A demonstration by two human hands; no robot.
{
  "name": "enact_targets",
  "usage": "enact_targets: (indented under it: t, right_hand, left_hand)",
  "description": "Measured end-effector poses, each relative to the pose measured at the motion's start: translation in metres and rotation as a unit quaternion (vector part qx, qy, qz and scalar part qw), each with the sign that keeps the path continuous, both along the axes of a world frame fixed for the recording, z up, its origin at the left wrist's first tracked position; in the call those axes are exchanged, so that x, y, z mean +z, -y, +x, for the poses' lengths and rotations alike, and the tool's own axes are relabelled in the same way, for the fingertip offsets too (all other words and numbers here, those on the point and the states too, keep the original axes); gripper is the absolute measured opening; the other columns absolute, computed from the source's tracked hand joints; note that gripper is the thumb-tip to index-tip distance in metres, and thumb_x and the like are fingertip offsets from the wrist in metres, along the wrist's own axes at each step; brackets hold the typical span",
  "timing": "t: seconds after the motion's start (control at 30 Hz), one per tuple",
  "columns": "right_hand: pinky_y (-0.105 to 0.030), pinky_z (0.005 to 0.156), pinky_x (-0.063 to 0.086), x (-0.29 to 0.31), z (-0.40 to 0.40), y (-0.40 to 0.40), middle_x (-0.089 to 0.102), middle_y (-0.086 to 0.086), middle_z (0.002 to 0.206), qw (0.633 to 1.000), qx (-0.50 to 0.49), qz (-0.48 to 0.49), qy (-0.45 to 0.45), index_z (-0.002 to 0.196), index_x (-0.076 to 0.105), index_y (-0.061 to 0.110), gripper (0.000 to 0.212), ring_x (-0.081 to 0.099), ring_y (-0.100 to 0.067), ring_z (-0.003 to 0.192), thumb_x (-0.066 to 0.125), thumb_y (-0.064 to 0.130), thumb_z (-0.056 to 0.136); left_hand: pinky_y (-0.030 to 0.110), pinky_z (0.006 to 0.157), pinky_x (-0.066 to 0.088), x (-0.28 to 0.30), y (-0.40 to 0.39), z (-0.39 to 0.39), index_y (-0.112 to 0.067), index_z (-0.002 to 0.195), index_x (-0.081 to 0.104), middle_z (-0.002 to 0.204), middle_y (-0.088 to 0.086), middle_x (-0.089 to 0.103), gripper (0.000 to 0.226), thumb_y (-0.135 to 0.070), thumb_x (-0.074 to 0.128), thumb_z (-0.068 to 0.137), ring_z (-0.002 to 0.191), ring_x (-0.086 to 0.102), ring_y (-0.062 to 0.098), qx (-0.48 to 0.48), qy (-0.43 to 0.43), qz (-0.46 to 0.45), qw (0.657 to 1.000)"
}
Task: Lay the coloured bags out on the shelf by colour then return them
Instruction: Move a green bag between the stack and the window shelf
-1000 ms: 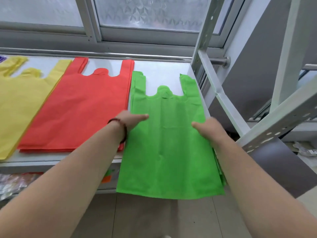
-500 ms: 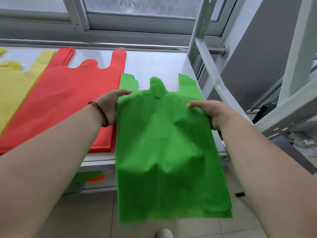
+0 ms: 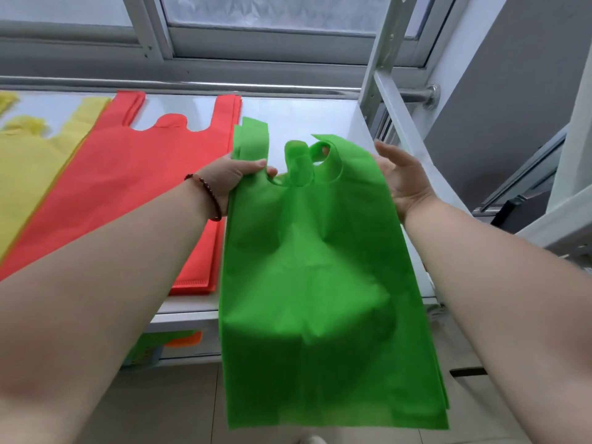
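Shelf (image 3: 298, 104), white and flat, runs across the scene under a grey-framed window (image 3: 272, 33), with a pale perforated upright (image 3: 384, 49) of the rack rising at its right end. Green bags (image 3: 320, 299), a thin stack of non-woven carriers, fill the middle of the view; they are lifted off the shelf surface and hang down past its front edge over the tiled floor (image 3: 166, 408), the top handles bent and folded over one another. Red bags (image 3: 128, 200) lie flat on the shelf just left of the green stack, handles pointing toward the window, and yellow bags (image 3: 28, 174) lie flat beside the red ones at the far left, partly cut off by the frame edge. Both bare forearms reach in from the bottom corners. The left hand (image 3: 230, 177) grips the upper left corner of the green bags at the base of the left handle, thumb on top and fingers curled beneath the fabric. The right hand (image 3: 403, 177) is at the stack's upper right edge with its palm turned inward and its fingers mostly behind the fabric, so how firmly it holds cannot be told. A dark beaded bracelet (image 3: 208, 193) circles the left wrist. Something orange (image 3: 185, 341) shows on a lower level beneath the shelf.
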State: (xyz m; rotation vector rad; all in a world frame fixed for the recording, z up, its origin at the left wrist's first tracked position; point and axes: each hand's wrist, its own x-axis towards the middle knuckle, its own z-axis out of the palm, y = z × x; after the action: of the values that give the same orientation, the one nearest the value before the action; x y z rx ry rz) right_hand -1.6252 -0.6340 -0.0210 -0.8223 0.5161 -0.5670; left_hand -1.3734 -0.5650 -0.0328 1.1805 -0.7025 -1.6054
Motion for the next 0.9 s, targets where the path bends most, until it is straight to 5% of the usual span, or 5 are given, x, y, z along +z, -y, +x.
enact_targets:
  t: [0.07, 0.27, 0.43, 0.73, 0.9]
  right_hand:
    - [-0.043, 0.089, 0.054, 0.005, 0.007, 0.009, 0.068, -0.014, 0.109, 0.999, 0.050, 0.002, -0.001, 0.125, 0.055, 0.006, 0.069, 0.067, -0.031, 0.097, 0.078, 0.031, 0.065]
    - [-0.037, 0.093, 0.052, 0.009, 0.021, 0.021, 0.076, -0.002, 0.093, 0.991, 0.092, -0.036, -0.089, 0.098, 0.075, 0.009, 0.026, 0.071, -0.016, 0.085, 0.057, 0.015, 0.079]
    - [-0.026, 0.052, 0.058, 0.001, 0.021, 0.028, 0.067, -0.002, 0.055, 0.986, -0.053, -0.020, -0.157, 0.071, 0.064, 0.006, 0.033, 0.066, -0.014, 0.049, 0.042, 0.010, 0.096]
    - [-0.028, 0.050, 0.057, -0.008, 0.019, 0.033, 0.071, -0.002, 0.059, 0.964, -0.121, -0.053, -0.229, 0.088, 0.060, 0.000, 0.016, 0.066, -0.019, 0.053, 0.046, 0.004, 0.095]
    - [-0.038, 0.066, 0.061, 0.012, 0.028, 0.053, 0.062, -0.017, 0.122, 0.933, -0.145, -0.128, -0.303, 0.147, 0.020, 0.011, 0.062, 0.066, -0.028, 0.086, 0.038, -0.011, 0.092]
  left_hand:
    - [0.033, 0.052, 0.058, -0.002, 0.002, 0.003, -0.009, 0.091, 0.055, 0.063, -0.001, 0.072, 0.010, -0.008, 0.045, 0.094, 0.057, 0.071, 0.016, 0.008, 0.023, 0.002, 1.000]
    - [0.033, 0.054, 0.059, -0.005, 0.002, 0.005, -0.010, 0.096, 0.055, 0.066, 0.001, 0.073, 0.010, -0.008, 0.046, 0.093, 0.059, 0.072, 0.016, 0.001, 0.009, -0.001, 1.000]
    - [0.032, 0.057, 0.060, -0.006, 0.002, 0.013, -0.014, 0.093, 0.060, 0.061, -0.004, 0.071, 0.017, -0.011, 0.043, 0.096, 0.058, 0.070, 0.012, 0.040, 0.019, -0.006, 0.999]
    - [0.036, 0.052, 0.058, -0.006, 0.009, 0.014, -0.010, 0.111, 0.049, 0.063, 0.002, 0.074, 0.017, -0.008, 0.047, 0.095, 0.058, 0.072, 0.017, 0.068, 0.062, 0.024, 0.995]
    - [0.036, 0.062, 0.061, 0.005, 0.035, 0.010, -0.021, 0.143, 0.025, 0.085, 0.004, 0.075, 0.057, 0.002, 0.042, 0.094, 0.070, 0.073, 0.015, 0.086, 0.176, -0.052, 0.979]
